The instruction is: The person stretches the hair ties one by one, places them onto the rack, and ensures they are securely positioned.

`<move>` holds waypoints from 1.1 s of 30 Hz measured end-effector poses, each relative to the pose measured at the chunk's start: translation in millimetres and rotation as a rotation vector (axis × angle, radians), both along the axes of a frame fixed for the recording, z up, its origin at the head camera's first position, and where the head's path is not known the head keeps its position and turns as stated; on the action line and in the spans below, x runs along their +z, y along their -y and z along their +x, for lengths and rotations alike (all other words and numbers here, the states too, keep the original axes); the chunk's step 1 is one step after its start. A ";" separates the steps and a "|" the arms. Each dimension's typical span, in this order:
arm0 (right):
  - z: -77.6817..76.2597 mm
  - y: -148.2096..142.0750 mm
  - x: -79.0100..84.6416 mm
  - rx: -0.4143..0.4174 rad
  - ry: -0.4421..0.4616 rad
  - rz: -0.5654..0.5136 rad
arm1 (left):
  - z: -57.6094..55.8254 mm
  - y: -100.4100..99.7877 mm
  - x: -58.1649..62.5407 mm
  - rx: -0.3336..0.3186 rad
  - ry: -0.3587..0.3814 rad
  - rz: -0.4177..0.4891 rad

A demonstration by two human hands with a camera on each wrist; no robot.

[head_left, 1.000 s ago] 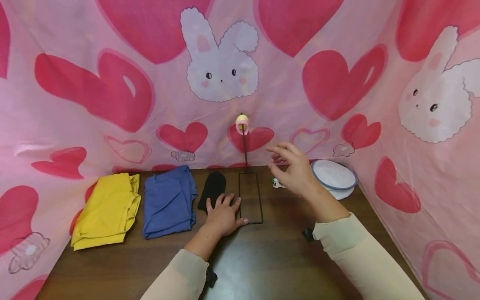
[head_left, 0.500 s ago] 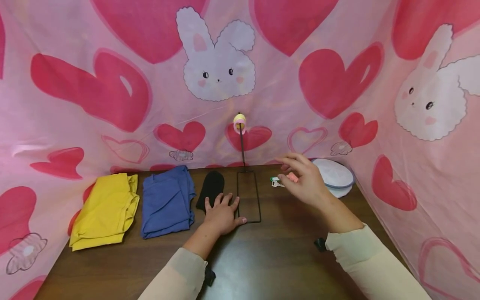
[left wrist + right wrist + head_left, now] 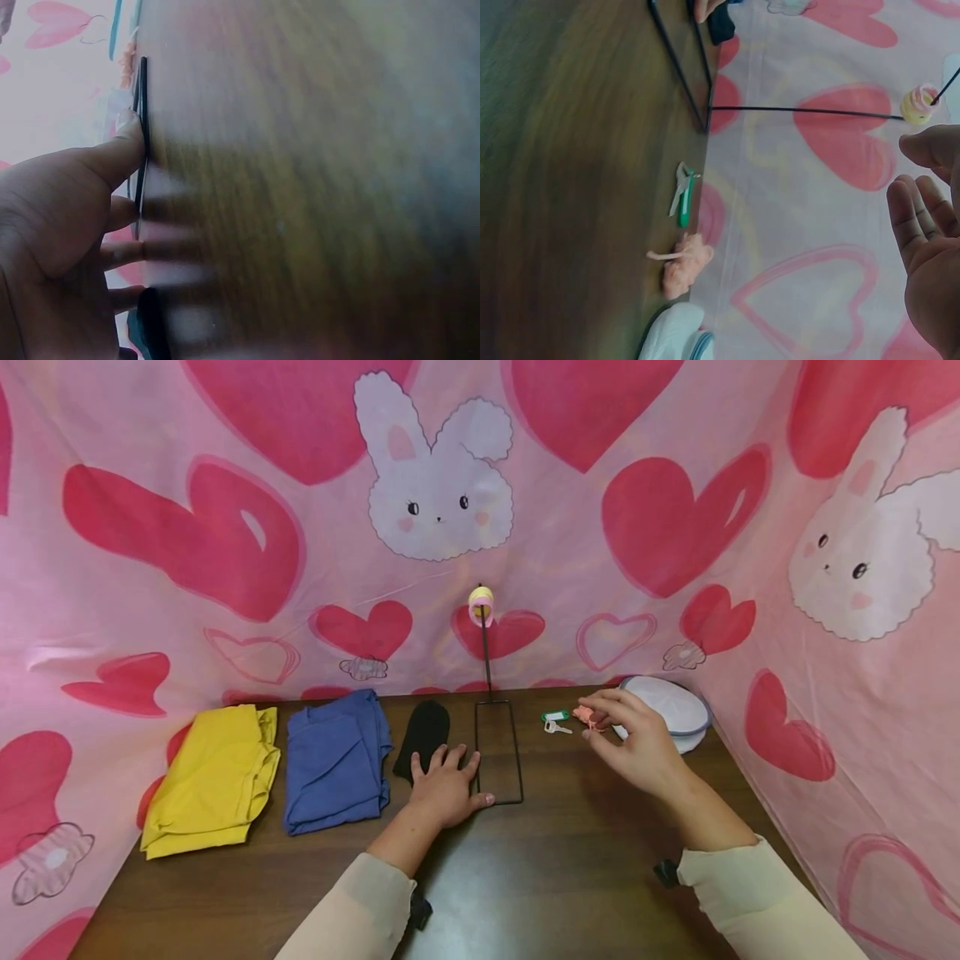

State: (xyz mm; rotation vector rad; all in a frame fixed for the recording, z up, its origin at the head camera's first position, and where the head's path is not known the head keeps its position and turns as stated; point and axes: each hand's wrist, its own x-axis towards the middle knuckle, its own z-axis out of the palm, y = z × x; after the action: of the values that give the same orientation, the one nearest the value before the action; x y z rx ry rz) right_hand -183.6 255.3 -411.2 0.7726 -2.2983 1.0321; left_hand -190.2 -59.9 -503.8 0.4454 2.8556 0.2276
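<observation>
My left hand [image 3: 444, 795] rests on the table with fingers spread. Its thumb lies over the front of the black wire stand's base [image 3: 517, 760], and its fingertips reach the lower end of a flat black cloth-like piece [image 3: 427, 727]. On the stand's arm hang yellow and pink rings [image 3: 482, 605], soft and twisted in the right wrist view. My right hand [image 3: 637, 739] hovers at the right, fingers loosely bent, nothing held. Beyond its fingertips lie a coral-pink crumpled item [image 3: 686, 264], partly covered in the head view, and a key [image 3: 557, 727] with a green tag [image 3: 555, 716].
Folded yellow cloth [image 3: 213, 781] and folded blue cloth [image 3: 337, 764] lie at the left. A round white pouch with a blue-grey rim [image 3: 667, 706] sits at the back right. Pink heart-print fabric [image 3: 555, 543] walls the wooden table [image 3: 525, 877] behind and at both sides.
My right hand has moved right and a little toward me, away from the stand. The key, its tag and the coral-pink item have come into sight. My left hand stays put.
</observation>
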 end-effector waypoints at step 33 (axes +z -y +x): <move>38.4 -72.1 -53.1 -0.167 0.066 0.214 | 0.0 -0.6 3.2 -0.007 0.006 -0.005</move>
State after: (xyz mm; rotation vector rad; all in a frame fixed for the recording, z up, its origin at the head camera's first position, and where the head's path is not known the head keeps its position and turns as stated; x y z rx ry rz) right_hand -145.2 327.4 -464.3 0.6215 -2.5105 0.7576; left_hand -190.2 -59.2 -500.6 0.4526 2.8476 0.2198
